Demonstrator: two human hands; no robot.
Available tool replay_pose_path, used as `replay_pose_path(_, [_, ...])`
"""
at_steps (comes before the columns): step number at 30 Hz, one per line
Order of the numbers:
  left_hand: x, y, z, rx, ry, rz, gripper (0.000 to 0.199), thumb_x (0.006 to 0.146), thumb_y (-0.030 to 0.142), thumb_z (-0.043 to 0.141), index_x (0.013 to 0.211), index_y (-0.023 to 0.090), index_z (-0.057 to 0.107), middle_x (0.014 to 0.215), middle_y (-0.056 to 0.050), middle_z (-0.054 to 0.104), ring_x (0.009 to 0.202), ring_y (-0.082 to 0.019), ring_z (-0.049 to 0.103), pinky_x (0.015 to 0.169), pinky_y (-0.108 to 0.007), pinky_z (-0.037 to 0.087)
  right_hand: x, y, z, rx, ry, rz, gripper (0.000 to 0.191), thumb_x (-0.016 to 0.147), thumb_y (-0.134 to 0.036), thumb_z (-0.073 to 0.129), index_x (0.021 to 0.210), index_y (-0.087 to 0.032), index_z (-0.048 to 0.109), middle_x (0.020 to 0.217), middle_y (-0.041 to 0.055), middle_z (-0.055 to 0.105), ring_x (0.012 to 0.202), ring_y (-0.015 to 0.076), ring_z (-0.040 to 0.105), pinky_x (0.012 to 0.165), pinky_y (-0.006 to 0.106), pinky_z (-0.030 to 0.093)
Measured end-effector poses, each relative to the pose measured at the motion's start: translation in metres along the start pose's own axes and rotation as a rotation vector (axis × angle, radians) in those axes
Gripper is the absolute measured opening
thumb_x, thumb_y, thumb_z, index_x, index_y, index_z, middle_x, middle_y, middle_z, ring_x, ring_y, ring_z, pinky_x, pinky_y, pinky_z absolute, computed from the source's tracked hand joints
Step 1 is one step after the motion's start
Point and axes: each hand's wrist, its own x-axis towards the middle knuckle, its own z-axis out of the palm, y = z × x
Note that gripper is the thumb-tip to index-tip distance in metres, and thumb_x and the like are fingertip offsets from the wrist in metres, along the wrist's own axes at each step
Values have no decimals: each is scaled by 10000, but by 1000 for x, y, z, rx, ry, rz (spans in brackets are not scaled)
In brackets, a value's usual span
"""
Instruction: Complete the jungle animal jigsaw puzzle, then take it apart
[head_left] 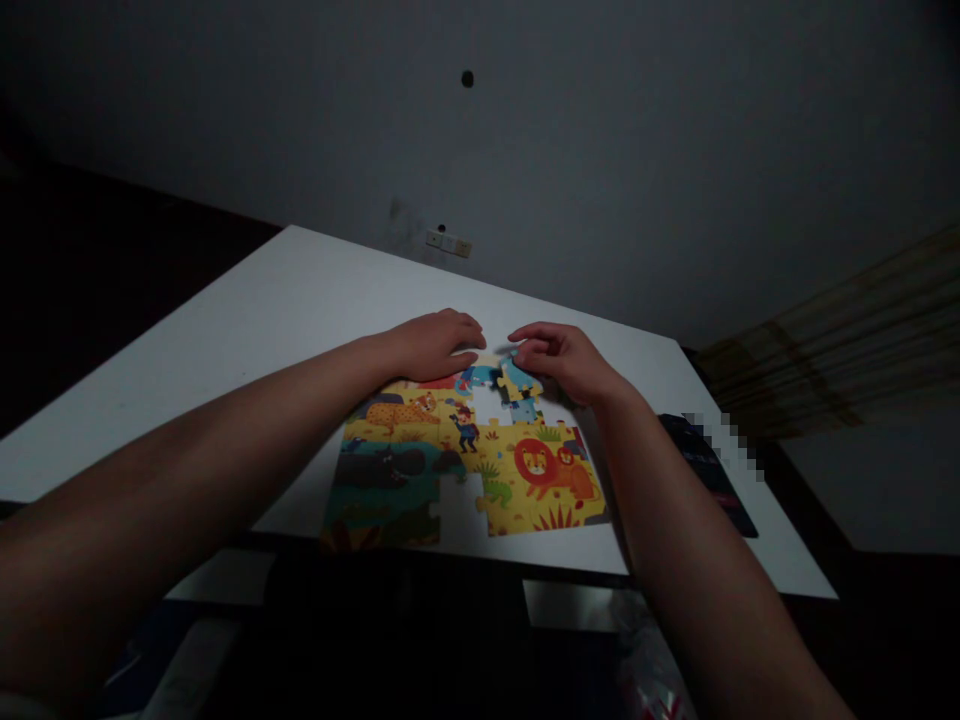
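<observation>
- The left hand (pixel 435 345) lies palm down, fingers together and gently curved, over the far edge of a cardboard jigsaw puzzle (pixel 465 470); from here it seems to be holding nothing.
- The right hand (pixel 561 362) is narrow, its thumb and fingertips pinched around a blue puzzle piece (pixel 519 380) at the puzzle's 1 o'clock, just beside the left hand's fingertips. (The room is dim, so the exact grip is hard to make out.)
- The puzzle lies on a white table (pixel 225 410), close to the near edge, with a leopard, a hippo and a lion among its pictures. The white tabletop shows through gaps near the puzzle's centre and at its 6 o'clock.
- The pieces look like light, stiff card with a matte face, unlikely to break but liable to slide on the smooth tabletop. A piece lying flat would probably be best taken by its edges or tabs.
- A dark booklet (pixel 709 475), partly pixelated, lies at the puzzle's 3 o'clock, and a switch plate (pixel 448 242) sits on the wall at 12 o'clock.
</observation>
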Motion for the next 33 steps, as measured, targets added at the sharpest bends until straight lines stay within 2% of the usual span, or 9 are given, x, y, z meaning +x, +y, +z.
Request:
replay_pose_path(5, [0,-1,0,-2,6,8,429,1139,399,606,1447,222,847,1594,-184,795,1469,-368,729,1305,-541,529,-1,-2,8,7,-148,41,486,705,-413,1114,1100,-266,871,934,8,862,682,169,731,643,338,624])
replay_pose_path(11, [-1,-1,0,3,5,22,419,1150,415,590,1424,232,848,1554,-173,813,1463,-353,730,1305,-523,531,-3,-3,19,-85,-266,33,405,790,-419,1083,1102,-256,882,679,-46,756,613,155,664,581,292,537])
replay_pose_path(13, [-1,-1,0,0,2,21,422,1148,413,592,1422,222,850,1547,-182,813,1455,-358,734,1301,-527,536,-3,-4,21,-83,-264,21,405,777,-408,1094,1093,-259,889,730,-31,787,642,159,681,598,300,558])
replay_pose_path(17, [0,-1,0,0,8,24,407,1137,400,603,1409,233,856,1547,-176,814,1439,-362,740,1289,-545,549,-2,-4,23,-46,-241,8,417,722,-408,1127,1037,-268,893,909,29,863,807,206,793,737,359,663])
replay_pose_path(19, [-1,-1,0,3,13,27,405,1144,405,598,1415,247,853,1546,-162,817,1441,-352,739,1294,-540,544,-2,-2,24,-53,-244,6,426,717,-422,1132,1034,-269,892,921,39,862,833,219,805,767,380,674])
replay_pose_path(24, [-1,-1,1,-12,12,24,409,1140,403,601,1410,229,856,1554,-188,812,1444,-371,737,1293,-560,545,-2,2,28,-124,-243,-35,402,758,-460,1105,1043,-272,893,876,31,819,817,219,759,776,394,642])
replay_pose_path(29, [0,-1,1,-15,2,21,429,1139,400,605,1432,203,848,1563,-205,804,1463,-381,729,1315,-567,530,-3,0,25,-280,-236,-125,336,834,-478,1044,1068,-276,910,879,17,778,824,219,687,767,386,552])
replay_pose_path(31, [0,-1,1,-15,10,23,410,1135,406,619,1423,231,851,1559,-182,810,1458,-364,731,1312,-548,533,-4,-1,23,-362,-237,-152,318,847,-456,1035,1087,-286,915,921,21,792,848,230,681,778,386,535])
replay_pose_path(33, [0,-2,1,-15,16,28,391,1134,407,622,1409,256,855,1549,-162,818,1452,-348,734,1308,-529,539,-4,-2,21,-439,-235,-184,321,841,-411,1043,1113,-299,915,1049,38,830,897,239,688,808,387,540])
